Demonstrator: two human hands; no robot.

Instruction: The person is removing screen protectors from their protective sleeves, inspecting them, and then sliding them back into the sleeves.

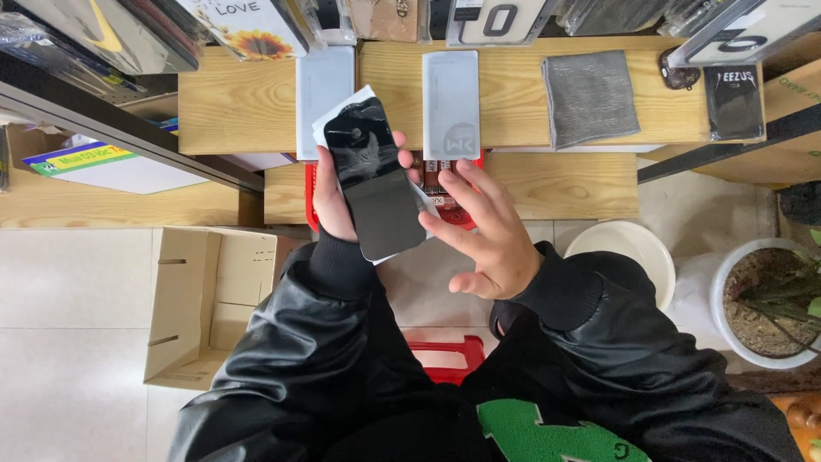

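Left hand: gripping glossy black rectangular phone, white sheet behind. Right hand: open, fingers spread just beside it. Risk: edge-only hold may slip, dropping phone toward wooden surface.

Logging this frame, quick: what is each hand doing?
Left hand: closed around a black phone.
Right hand: open, holding nothing, fingertips beside the phone.

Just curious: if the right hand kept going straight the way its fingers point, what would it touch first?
Most likely the black phone held in the left hand; the right hand has fingertips just beside its edge, though depth is unclear.
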